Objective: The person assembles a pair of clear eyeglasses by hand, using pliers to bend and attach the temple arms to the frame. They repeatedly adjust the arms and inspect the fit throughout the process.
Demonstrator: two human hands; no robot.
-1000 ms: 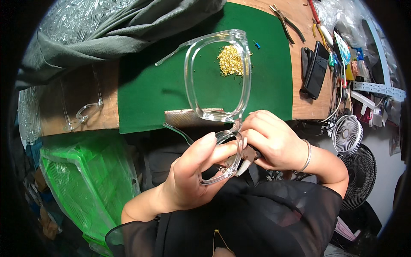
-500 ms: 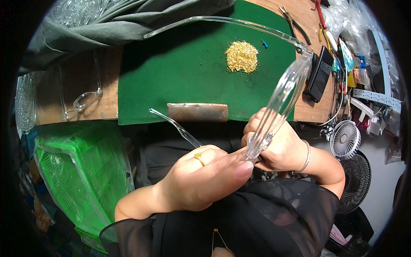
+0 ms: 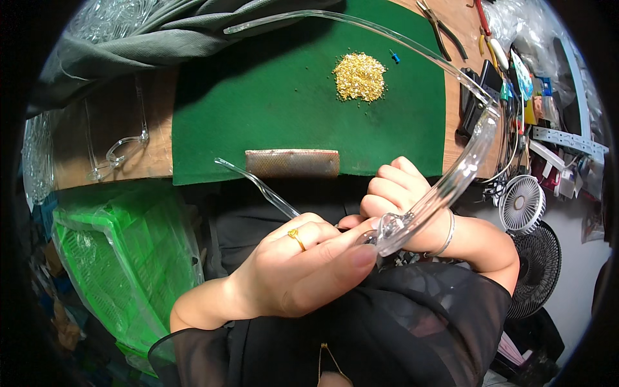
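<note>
A clear plastic eyeglasses frame (image 3: 454, 171) is held up in front of me. My left hand (image 3: 303, 267), wearing a gold ring, is closed on it, with the thumb pressed near its bridge. One clear temple reaches far over the mat; the other sticks out past my left knuckles. My right hand (image 3: 400, 193) is curled right behind the frame, fingers folded; whatever it may hold is hidden. Beyond the hands, a heap of tiny gold-coloured pieces (image 3: 360, 79), seemingly screws, lies on the green mat (image 3: 258, 116).
A brown textured block (image 3: 292, 165) sits at the mat's near edge. A blue pin (image 3: 394, 58) lies by the heap. Pliers (image 3: 442, 32), a dark phone (image 3: 489, 80) and cables stand right. Another clear frame (image 3: 127, 149) rests left, above a green crate (image 3: 122, 251). Fans (image 3: 521, 203) are at right.
The eyeglasses frame has turned, its front swinging right and its far hinge now nearer the phone. My right hand has shifted slightly away from my left, showing more of its curled fingers.
</note>
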